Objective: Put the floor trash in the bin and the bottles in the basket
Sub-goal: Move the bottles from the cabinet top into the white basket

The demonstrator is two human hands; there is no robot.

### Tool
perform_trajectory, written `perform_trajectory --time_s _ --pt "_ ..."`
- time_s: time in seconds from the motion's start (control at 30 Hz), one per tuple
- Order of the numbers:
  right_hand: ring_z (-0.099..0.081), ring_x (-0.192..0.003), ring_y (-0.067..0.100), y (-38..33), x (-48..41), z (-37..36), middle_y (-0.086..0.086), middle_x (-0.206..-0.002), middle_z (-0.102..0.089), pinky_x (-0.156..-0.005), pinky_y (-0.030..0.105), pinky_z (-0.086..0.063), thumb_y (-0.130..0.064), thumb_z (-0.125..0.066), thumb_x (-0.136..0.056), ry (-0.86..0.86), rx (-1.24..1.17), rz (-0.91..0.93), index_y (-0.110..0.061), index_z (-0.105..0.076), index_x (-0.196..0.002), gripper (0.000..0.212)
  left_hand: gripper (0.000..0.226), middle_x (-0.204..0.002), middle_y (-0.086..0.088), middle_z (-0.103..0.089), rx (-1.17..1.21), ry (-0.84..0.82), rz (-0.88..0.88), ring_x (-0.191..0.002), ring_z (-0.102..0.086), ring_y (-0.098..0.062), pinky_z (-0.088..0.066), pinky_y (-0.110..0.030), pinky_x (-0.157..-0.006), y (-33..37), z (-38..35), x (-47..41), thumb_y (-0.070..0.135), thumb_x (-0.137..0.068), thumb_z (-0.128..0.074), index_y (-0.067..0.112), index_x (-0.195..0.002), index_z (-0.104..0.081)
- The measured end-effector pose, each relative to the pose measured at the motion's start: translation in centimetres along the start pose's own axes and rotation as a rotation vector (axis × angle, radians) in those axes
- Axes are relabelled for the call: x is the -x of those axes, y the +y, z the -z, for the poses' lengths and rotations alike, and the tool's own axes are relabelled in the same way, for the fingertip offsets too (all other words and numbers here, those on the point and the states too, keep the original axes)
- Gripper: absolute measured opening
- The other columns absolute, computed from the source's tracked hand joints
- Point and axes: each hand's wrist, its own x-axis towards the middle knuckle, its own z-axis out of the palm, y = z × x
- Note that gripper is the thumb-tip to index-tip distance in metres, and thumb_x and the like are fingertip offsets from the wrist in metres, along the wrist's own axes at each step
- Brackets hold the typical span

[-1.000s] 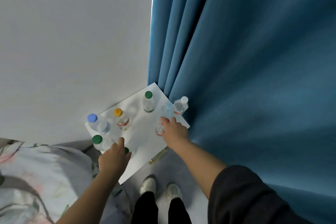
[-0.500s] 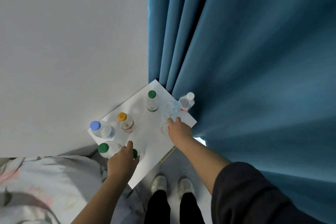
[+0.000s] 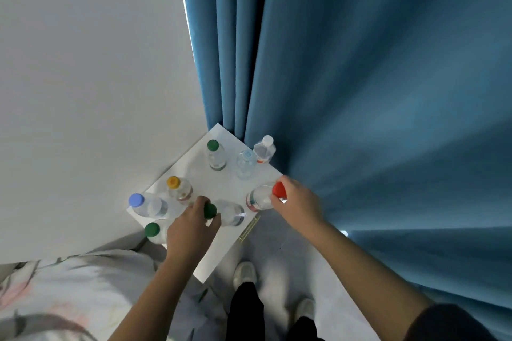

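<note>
Several clear plastic bottles stand on a small white table [image 3: 202,174] in the corner. My left hand [image 3: 191,227] grips a green-capped bottle [image 3: 228,212] by its neck, and the bottle is tilted over the table's front part. My right hand [image 3: 297,202] grips a red-capped bottle [image 3: 260,198] by its cap end, also tilted, at the table's right edge. Still upright are a blue-capped bottle [image 3: 146,203], an orange-capped one [image 3: 180,188], a green-capped one [image 3: 151,231] at the front left, another green-capped one [image 3: 216,153], a pale-capped one [image 3: 246,163] and a white-capped one [image 3: 264,148].
A blue curtain [image 3: 374,91] hangs right behind and beside the table. A white wall [image 3: 83,63] closes the left. A floral bedcover [image 3: 69,293] lies at lower left. My shoes [image 3: 243,274] stand on grey floor, where a thin gold-coloured strip [image 3: 249,227] lies.
Both hands have closed on bottles and lifted them off upright: the left took the green-capped one, the right the red-capped one. The view has shifted closer to the table.
</note>
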Motion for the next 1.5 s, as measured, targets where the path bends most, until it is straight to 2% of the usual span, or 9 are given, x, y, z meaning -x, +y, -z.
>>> perform_trajectory --time_s 0.3,0.57,0.73,0.87,1.1,1.2,1.33,1.43,1.5 --pt "-0.060 -0.092 0.022 5.3 5.2 5.2 -0.004 -0.108 -0.061 -0.076 0.034 -0.051 -0.039 -0.061 -0.084 0.196 -0.168 -0.116 -0.028 -0.057 -0.106 0.024 0.021 -0.076 0.013 -0.056 0.096 -0.014 -0.210 -0.068 -0.055 -0.009 -0.048 -0.026 -0.059 7.5 1.2 0.6 0.041 -0.082 -0.063 0.030 -0.093 -0.050" --pt "-0.060 -0.093 0.019 10.1 9.9 8.5 -0.009 -0.107 -0.062 -0.074 0.030 -0.047 -0.038 -0.067 -0.080 0.336 -0.278 -0.180 -0.030 -0.060 -0.105 0.027 0.021 -0.081 0.016 -0.056 0.136 -0.084 -0.401 -0.069 -0.054 -0.007 -0.049 -0.026 -0.061 15.7 -0.7 2.9 0.040 -0.077 -0.067 0.035 -0.092 -0.053" --pt "-0.062 -0.092 0.020 14.1 14.1 10.9 -0.008 -0.107 -0.065 -0.078 0.032 -0.050 -0.037 -0.070 -0.079 0.440 -0.355 -0.231 -0.028 -0.062 -0.107 0.031 0.026 -0.083 0.018 -0.058 0.193 -0.091 -0.517 -0.070 -0.055 -0.006 -0.043 -0.014 -0.062 20.9 -1.8 5.7 0.036 -0.075 -0.073 0.031 -0.096 -0.058" --pt "-0.062 -0.089 0.018 18.8 18.9 12.2 -0.008 -0.102 -0.066 -0.080 0.034 -0.051 -0.035 -0.072 -0.077 0.521 -0.406 -0.297 -0.026 -0.063 -0.105 0.030 0.029 -0.079 0.020 -0.058 0.253 -0.127 -0.565 -0.069 -0.056 -0.004 -0.045 -0.018 -0.063 25.2 -3.5 9.4 0.032 -0.073 -0.075 0.036 -0.093 -0.055" --pt "-0.061 -0.090 0.013 27.6 28.8 12.9 -0.010 -0.101 -0.065 -0.082 0.032 -0.051 -0.029 -0.073 -0.077 0.603 -0.445 -0.365 -0.026 -0.064 -0.105 0.030 0.025 -0.066 0.017 -0.053 0.275 -0.149 -0.622 -0.061 -0.053 -0.001 -0.038 -0.004 -0.059 32.8 -8.9 17.5 0.022 -0.072 -0.078 0.023 -0.092 -0.063" --pt "-0.061 -0.091 0.013 30.7 32.7 13.0 -0.011 -0.101 -0.065 -0.082 0.032 -0.051 -0.026 -0.074 -0.076 0.657 -0.483 -0.403 -0.026 -0.065 -0.105 0.031 0.024 -0.065 0.016 -0.052 0.308 -0.143 -0.648 -0.071 -0.054 0.001 -0.037 -0.002 -0.063 35.4 -11.1 20.9 0.018 -0.071 -0.079 0.020 -0.089 -0.064" --pt "-0.060 -0.086 0.010 34.7 37.5 12.8 -0.011 -0.097 -0.064 -0.079 0.030 -0.051 -0.025 -0.076 -0.075 0.724 -0.523 -0.432 -0.025 -0.065 -0.103 0.030 0.026 -0.070 0.012 -0.057 0.304 -0.162 -0.660 -0.061 -0.055 -0.005 -0.037 -0.005 -0.058 38.5 -13.6 25.2 0.021 -0.071 -0.079 0.024 -0.091 -0.062" --pt "-0.061 -0.085 0.012 37.4 40.6 12.3 -0.009 -0.096 -0.066 -0.077 0.028 -0.051 -0.025 -0.077 -0.075 0.772 -0.522 -0.472 -0.024 -0.066 -0.104 0.031 0.027 -0.075 0.007 -0.062 0.300 -0.212 -0.705 -0.063 -0.058 -0.011 -0.041 -0.011 -0.061 40.4 -15.2 27.9 0.020 -0.072 -0.079 0.025 -0.092 -0.062" --pt "-0.062 -0.085 0.011 39.0 42.4 11.9 -0.008 -0.096 -0.066 -0.076 0.022 -0.050 -0.023 -0.077 -0.075 0.816 -0.534 -0.505 -0.023 -0.066 -0.103 0.031 0.028 -0.075 0.007 -0.061 0.295 -0.245 -0.753 -0.064 -0.059 -0.015 -0.047 -0.018 -0.062 41.7 -16.4 29.1 0.020 -0.071 -0.079 0.028 -0.091 -0.061"
